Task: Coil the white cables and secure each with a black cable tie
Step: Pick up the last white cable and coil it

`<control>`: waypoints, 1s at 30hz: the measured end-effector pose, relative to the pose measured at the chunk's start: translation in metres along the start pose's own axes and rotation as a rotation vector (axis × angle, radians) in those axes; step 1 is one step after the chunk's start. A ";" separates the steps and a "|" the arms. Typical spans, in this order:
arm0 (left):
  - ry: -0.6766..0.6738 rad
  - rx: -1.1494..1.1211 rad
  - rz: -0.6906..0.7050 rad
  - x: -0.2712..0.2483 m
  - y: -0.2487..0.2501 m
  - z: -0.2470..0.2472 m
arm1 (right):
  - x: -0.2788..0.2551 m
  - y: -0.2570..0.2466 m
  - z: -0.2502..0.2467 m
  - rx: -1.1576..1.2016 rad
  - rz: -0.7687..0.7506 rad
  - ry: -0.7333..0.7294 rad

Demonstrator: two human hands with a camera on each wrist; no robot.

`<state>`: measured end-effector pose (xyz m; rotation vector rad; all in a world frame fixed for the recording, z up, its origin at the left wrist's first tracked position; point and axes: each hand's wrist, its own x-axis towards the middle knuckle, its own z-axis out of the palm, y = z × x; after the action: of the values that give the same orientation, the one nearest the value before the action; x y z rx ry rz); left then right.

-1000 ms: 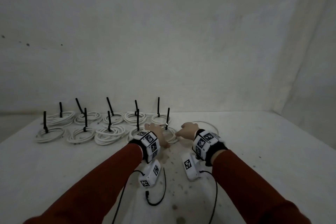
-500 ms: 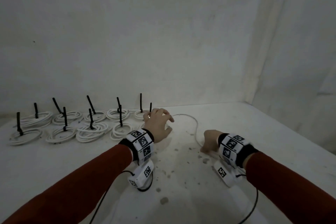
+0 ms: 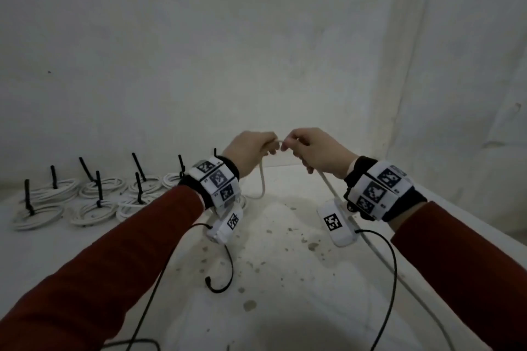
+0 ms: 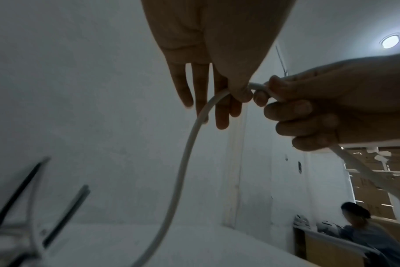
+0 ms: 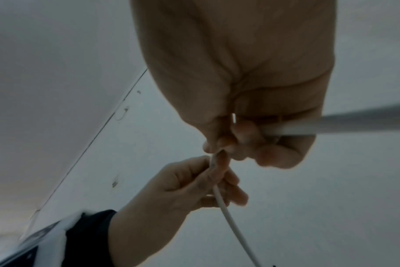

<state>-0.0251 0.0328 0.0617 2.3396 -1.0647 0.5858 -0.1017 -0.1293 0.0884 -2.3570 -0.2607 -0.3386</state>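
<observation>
Both hands are raised above the table (image 3: pixel 285 236), side by side. The left hand (image 3: pixel 251 151) pinches the cable (image 3: pixel 261 179); the right hand (image 3: pixel 316 154) grips it in a fist. One length hangs toward 6 o'clock, the other trails toward 5 o'clock, nearer the right.

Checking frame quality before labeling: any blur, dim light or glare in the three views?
Head: dim, edges bowed; tied coils legible. Left wrist: ceiling lamp glares; black ties smeared. Right wrist: soft overall; white cable readable, right hand fills the top.
</observation>
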 end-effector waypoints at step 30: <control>0.070 0.309 -0.466 -0.091 -0.092 -0.142 | 0.011 -0.035 0.002 0.167 -0.151 0.068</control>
<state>-0.0328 0.2216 0.0978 2.6843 -0.3878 0.6769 -0.1005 -0.1019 0.1129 -2.1629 -0.4196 -0.4509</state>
